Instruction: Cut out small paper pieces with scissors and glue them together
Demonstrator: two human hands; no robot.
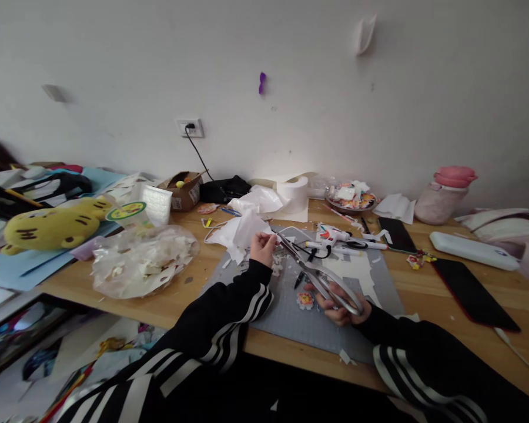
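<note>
A: When you start at the left edge, what comes first?

B: A yellow plush [53,228] lying on blue paper, then a cup [126,211] with a green-rimmed lid. In front of the cup, a clear bag [145,261] of pale scraps sprawls on the wooden table [74,289]. A box [187,194] stands farther back, near the wall.

A: And the left hand [262,249]?

B: It's over the far part of the grey mat [286,332], fingers curled, thumb and fingertips brought close together. I can't tell whether anything is pinched there.

A: What's just right of it?

B: The tips of the shears [311,271]. They slant down toward the person, above the mat, and a small cutout [305,301] lies below them. A glue gun [332,233] rests beyond.

A: And the right hand [338,315]?

B: Its fingers are bent around the handles of the shears. How far apart the blades are, I can't tell.

A: Farther right?

B: A heaped bowl [352,210] at the back, a phone [397,234], a pink-lidded bottle [443,197], a white case [474,251], and a dark tablet [476,294] nearest the person.
</note>
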